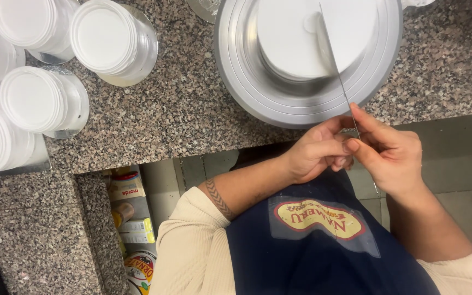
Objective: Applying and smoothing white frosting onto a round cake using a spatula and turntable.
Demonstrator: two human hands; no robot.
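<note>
A white frosted cake (293,35) stands on a round silver turntable (247,76) on the granite counter (187,104). A long thin metal spatula (334,60) reaches from my hands up over the cake, edge-on. My right hand (391,155) grips its handle end just off the counter's front edge. My left hand (318,150) meets it there, fingers pinched at the blade near the right thumb. Whether the blade touches the frosting I cannot tell.
Several white frosted cakes (105,35) on silver boards (146,52) crowd the counter's left side. A lower granite ledge (34,229) sits at bottom left. Packets and tins (129,210) stand on the tiled floor (449,147) below. I wear a dark apron.
</note>
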